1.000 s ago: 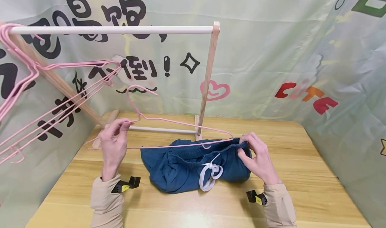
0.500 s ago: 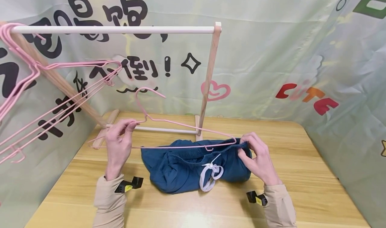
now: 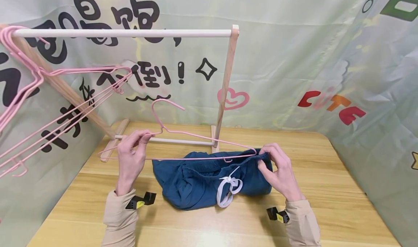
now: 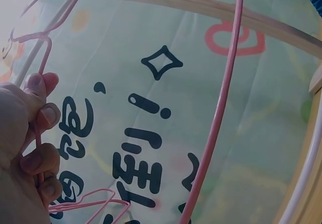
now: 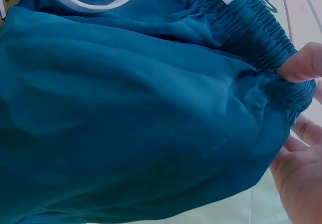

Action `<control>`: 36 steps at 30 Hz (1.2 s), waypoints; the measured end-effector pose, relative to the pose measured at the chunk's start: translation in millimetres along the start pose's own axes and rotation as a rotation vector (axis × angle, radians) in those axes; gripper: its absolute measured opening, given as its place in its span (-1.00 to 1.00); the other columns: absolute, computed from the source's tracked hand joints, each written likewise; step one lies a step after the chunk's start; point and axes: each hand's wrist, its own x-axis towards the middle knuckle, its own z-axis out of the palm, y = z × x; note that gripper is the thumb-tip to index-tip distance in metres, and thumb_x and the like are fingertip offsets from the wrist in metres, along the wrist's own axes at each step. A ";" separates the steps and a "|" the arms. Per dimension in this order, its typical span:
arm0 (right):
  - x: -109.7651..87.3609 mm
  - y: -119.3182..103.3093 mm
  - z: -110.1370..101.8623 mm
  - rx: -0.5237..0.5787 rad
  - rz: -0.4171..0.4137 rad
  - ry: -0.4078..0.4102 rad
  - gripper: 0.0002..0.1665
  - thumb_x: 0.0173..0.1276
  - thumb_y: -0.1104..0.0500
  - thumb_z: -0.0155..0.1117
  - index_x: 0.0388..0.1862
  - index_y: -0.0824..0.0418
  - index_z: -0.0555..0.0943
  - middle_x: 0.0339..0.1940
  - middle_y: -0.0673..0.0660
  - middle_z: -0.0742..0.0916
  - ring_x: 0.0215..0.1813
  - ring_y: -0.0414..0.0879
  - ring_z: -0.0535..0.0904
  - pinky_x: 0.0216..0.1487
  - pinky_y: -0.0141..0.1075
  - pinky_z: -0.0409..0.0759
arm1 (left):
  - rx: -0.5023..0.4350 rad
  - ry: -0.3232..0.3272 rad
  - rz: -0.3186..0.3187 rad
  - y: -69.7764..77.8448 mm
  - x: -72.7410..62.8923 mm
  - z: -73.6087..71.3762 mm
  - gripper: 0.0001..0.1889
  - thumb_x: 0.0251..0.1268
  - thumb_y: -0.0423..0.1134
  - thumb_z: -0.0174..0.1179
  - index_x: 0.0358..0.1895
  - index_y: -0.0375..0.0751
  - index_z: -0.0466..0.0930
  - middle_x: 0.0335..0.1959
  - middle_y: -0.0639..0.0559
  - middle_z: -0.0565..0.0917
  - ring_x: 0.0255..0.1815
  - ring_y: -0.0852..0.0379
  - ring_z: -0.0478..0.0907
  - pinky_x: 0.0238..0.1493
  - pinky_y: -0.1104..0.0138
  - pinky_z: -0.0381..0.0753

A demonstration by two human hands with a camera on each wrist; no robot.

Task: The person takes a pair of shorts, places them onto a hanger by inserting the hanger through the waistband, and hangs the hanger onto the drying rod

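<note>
My left hand (image 3: pixel 132 156) pinches a pink wire clothes hanger (image 3: pixel 199 133) on its shoulder, just left of the hook. The left wrist view shows the fingers curled round the pink wire. The hanger's right corner lies at the waistband opening of dark blue drawstring pants (image 3: pixel 192 189), close by my right fingertips. With thumb and fingers my right hand (image 3: pixel 279 169) pinches the right end of the gathered elastic waistband (image 5: pixel 266 43). A white drawstring (image 3: pixel 225 192) tied in a bow hangs at the front of the pants. Their lower part is bunched on the table.
Behind stands a rack with a white top rail (image 3: pixel 130 33) and wooden posts (image 3: pixel 226 83) on the wooden table (image 3: pixel 326 189). Several pink hangers (image 3: pixel 39 72) hang at the rail's left end. A printed fabric backdrop (image 3: pixel 287 58) encloses the back and sides.
My left hand has moved to the right with the hanger, bringing its right corner further to the waistband opening; its hook sits lower. My right hand and the pants stay nearly still.
</note>
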 end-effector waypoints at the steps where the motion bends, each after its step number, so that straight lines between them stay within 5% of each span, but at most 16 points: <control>1: 0.1 -0.2 0.1 -0.001 -0.002 0.003 -0.64 0.07 0.58 0.28 -0.18 0.30 0.61 -0.18 0.10 0.61 -0.16 -0.29 0.55 -0.05 -0.65 0.52 | 0.000 -0.005 -0.002 0.2 0.0 -0.5 -0.88 0.28 -0.56 0.23 -0.27 -0.35 0.74 -0.39 -0.24 0.73 -0.24 0.69 0.55 -0.13 0.51 0.24; 20: 2.0 -4.1 1.0 -0.083 -0.029 0.021 -0.46 0.10 0.55 0.30 0.07 0.21 0.69 -0.05 0.18 0.66 0.00 -0.14 0.56 0.15 -0.57 0.39 | 0.028 -0.093 0.040 -3.3 -2.0 3.0 -0.87 0.27 -0.54 0.26 -0.26 -0.28 0.75 -0.40 -0.15 0.77 -0.29 0.73 0.49 -0.22 0.45 0.19; 29: 3.6 -7.2 2.2 -0.054 -0.110 -0.007 -0.35 0.02 0.69 0.31 0.11 0.30 0.67 -0.04 0.25 0.64 0.00 -0.08 0.55 0.17 -0.56 0.42 | 0.065 -0.139 0.097 -1.0 -7.0 14.9 -0.83 0.20 -0.54 0.30 -0.25 -0.22 0.77 -0.37 -0.05 0.79 -0.45 0.15 0.64 -0.26 0.45 0.22; 36: 4.4 -8.4 4.1 -0.073 -0.152 -0.006 -0.34 0.03 0.72 0.27 0.12 0.33 0.66 -0.04 0.26 0.64 -0.03 -0.09 0.56 0.09 -0.55 0.44 | 0.069 -0.191 0.141 3.2 -12.8 31.3 -0.88 0.18 -0.49 0.34 -0.27 -0.22 0.76 -0.41 -0.06 0.77 -0.49 0.13 0.59 -0.28 0.45 0.25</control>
